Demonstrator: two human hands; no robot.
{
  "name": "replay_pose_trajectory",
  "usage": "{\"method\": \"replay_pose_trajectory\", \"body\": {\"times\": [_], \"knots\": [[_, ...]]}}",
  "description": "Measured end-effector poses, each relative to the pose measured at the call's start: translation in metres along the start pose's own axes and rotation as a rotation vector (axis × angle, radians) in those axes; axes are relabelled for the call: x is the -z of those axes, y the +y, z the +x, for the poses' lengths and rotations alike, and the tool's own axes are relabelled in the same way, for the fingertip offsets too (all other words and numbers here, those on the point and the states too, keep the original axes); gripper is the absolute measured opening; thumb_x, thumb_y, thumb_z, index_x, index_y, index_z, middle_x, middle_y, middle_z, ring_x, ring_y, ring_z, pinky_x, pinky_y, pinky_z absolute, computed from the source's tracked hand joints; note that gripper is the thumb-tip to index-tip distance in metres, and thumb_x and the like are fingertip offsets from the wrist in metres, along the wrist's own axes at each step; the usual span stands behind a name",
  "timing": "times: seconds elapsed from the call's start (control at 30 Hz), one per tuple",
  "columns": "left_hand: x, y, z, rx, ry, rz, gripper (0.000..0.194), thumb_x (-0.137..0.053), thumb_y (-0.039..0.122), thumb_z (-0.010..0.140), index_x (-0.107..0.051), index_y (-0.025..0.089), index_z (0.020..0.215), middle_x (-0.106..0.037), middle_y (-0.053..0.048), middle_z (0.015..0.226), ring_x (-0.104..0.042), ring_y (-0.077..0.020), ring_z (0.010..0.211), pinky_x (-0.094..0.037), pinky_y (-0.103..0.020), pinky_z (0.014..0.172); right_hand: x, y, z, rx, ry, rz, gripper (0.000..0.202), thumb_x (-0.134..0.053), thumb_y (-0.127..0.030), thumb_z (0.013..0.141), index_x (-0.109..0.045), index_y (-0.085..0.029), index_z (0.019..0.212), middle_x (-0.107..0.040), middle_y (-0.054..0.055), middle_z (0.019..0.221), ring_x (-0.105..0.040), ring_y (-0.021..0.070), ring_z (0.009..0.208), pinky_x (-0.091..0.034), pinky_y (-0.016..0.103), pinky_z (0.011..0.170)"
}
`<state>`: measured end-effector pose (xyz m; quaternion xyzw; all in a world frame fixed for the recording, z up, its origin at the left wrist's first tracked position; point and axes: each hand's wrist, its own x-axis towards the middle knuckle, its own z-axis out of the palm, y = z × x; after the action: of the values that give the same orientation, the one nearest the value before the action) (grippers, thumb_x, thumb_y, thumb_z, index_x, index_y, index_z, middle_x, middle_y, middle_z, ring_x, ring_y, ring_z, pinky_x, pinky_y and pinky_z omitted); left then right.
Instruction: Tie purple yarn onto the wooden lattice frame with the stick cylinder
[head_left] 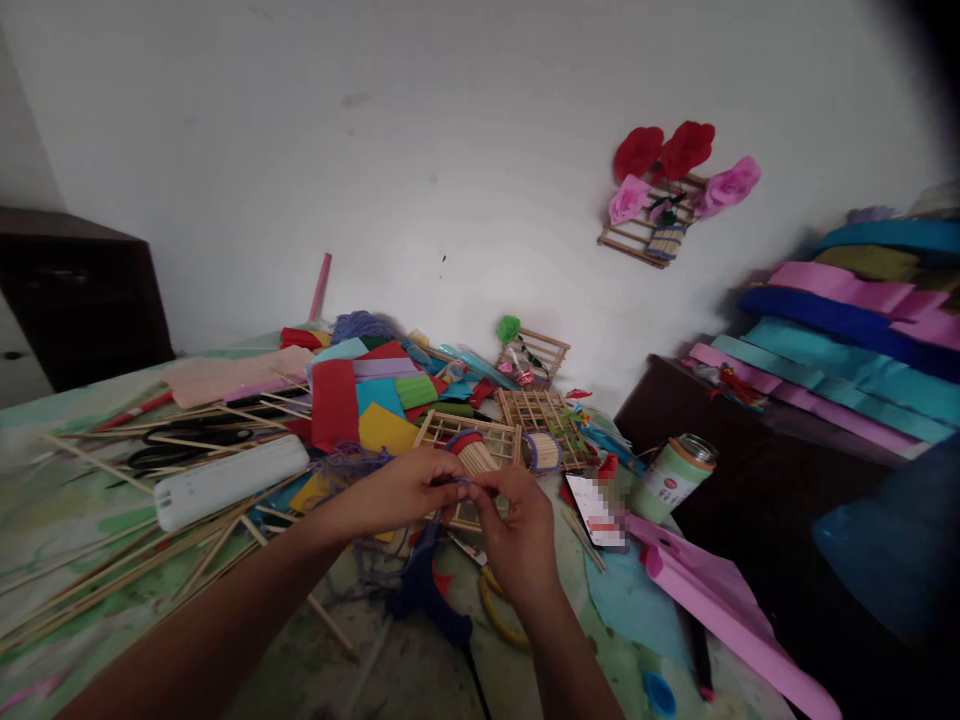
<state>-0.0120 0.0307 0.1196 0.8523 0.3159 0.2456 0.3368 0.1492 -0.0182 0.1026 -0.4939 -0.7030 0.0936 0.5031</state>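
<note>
My left hand (409, 490) and my right hand (521, 525) meet over the table, thumbs and fingertips pinched close together. Between them runs a bit of purple yarn (464, 482), gripped on both sides. Just behind the fingers is a small piece made of wooden sticks (477, 456) with a red and purple band; whether a hand touches it I cannot tell. It lies against a bamboo lattice frame (431, 426). A loose heap of purple yarn (351, 465) is beyond my left wrist. Below the hands are a blue glue gun (429, 590) and yellow-handled scissors (501, 612), partly hidden by my right hand.
Coloured paper sheets (334, 405), bamboo sticks (210, 555), black scissors (191, 437) and a white power strip (232, 480) crowd the left. On the right are a phone (592, 510), a green jar (675, 478) and pink paper (720, 600). A flower-decorated rack (637, 240) hangs on the wall.
</note>
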Motion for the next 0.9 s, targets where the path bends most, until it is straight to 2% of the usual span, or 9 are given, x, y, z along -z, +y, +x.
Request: {"method": "replay_pose_trajectory", "body": {"times": [0.13, 0.3, 0.43, 0.57, 0.63, 0.73, 0.83, 0.9], "knots": [[-0.002, -0.001, 0.000, -0.038, 0.025, 0.018, 0.041, -0.041, 0.041, 0.090, -0.055, 0.014, 0.062, -0.052, 0.000, 0.060, -0.048, -0.0105, 0.057, -0.034, -0.020, 0.054, 0.004, 0.001, 0.001, -0.047, 0.072, -0.041, 0.014, -0.050, -0.025, 0.084, -0.062, -0.018, 0.078, -0.063, 0.004, 0.078, -0.057, 0.0185, 0.077, -0.042, 0.031, 0.070], [-0.004, -0.002, 0.002, -0.044, 0.038, 0.004, 0.040, -0.043, 0.044, 0.088, -0.050, 0.014, 0.063, -0.046, 0.001, 0.058, -0.044, -0.0105, 0.056, -0.031, -0.020, 0.052, 0.002, 0.004, -0.001, -0.069, -0.011, 0.029, 0.017, -0.057, -0.031, 0.081, -0.063, -0.017, 0.090, -0.065, 0.006, 0.087, -0.058, 0.0192, 0.083, -0.043, 0.032, 0.076], [-0.006, 0.000, 0.002, -0.012, 0.006, 0.040, 0.039, -0.042, 0.043, 0.089, -0.052, 0.014, 0.064, -0.048, 0.000, 0.061, -0.045, -0.0108, 0.058, -0.031, -0.020, 0.053, 0.002, 0.002, 0.001, -0.086, -0.005, 0.015, 0.015, -0.055, -0.027, 0.082, -0.066, -0.017, 0.079, -0.065, 0.005, 0.078, -0.058, 0.0182, 0.076, -0.042, 0.030, 0.072], [-0.005, 0.001, 0.002, -0.026, -0.013, 0.024, 0.040, -0.040, 0.040, 0.091, -0.051, 0.014, 0.062, -0.050, 0.000, 0.059, -0.047, -0.0104, 0.057, -0.033, -0.020, 0.055, 0.013, 0.005, 0.008, -0.196, 0.005, 0.242, 0.020, -0.056, -0.032, 0.081, -0.065, -0.016, 0.072, -0.063, 0.001, 0.067, -0.055, 0.0153, 0.066, -0.041, 0.027, 0.064], [-0.002, 0.000, 0.003, -0.037, -0.016, 0.002, 0.039, -0.041, 0.039, 0.090, -0.051, 0.014, 0.062, -0.049, 0.001, 0.060, -0.046, -0.0097, 0.057, -0.034, -0.020, 0.056, 0.022, 0.013, 0.012, -0.255, 0.087, 0.365, 0.020, -0.059, -0.034, 0.078, -0.066, -0.016, 0.073, -0.064, 0.001, 0.066, -0.055, 0.0145, 0.065, -0.042, 0.027, 0.063], [0.005, -0.005, 0.002, -0.022, -0.027, -0.026, 0.039, -0.042, 0.040, 0.090, -0.051, 0.014, 0.063, -0.047, 0.001, 0.061, -0.044, -0.0092, 0.056, -0.033, -0.019, 0.054, 0.040, 0.033, 0.018, -0.290, 0.317, 0.490, 0.020, -0.067, -0.035, 0.072, -0.067, -0.016, 0.074, -0.066, 0.001, 0.069, -0.057, 0.0141, 0.066, -0.045, 0.029, 0.067], [0.012, -0.010, 0.000, 0.054, -0.065, -0.121, 0.041, -0.042, 0.046, 0.089, -0.049, 0.015, 0.064, -0.045, 0.002, 0.059, -0.040, -0.0087, 0.052, -0.032, -0.020, 0.051, 0.061, 0.054, 0.023, -0.266, 0.546, 0.635, 0.017, -0.073, -0.032, 0.066, -0.067, -0.016, 0.070, -0.065, 0.000, 0.068, -0.057, 0.0113, 0.064, -0.047, 0.028, 0.067], [0.017, -0.013, -0.002, 0.112, -0.075, -0.228, 0.040, -0.043, 0.049, 0.088, -0.049, 0.015, 0.066, -0.043, 0.003, 0.059, -0.037, -0.0082, 0.050, -0.031, -0.020, 0.049, 0.074, 0.064, 0.026, -0.251, 0.633, 0.710, 0.016, -0.075, -0.028, 0.064, -0.066, -0.015, 0.067, -0.063, -0.002, 0.064, -0.056, 0.0083, 0.059, -0.047, 0.024, 0.063]]}}
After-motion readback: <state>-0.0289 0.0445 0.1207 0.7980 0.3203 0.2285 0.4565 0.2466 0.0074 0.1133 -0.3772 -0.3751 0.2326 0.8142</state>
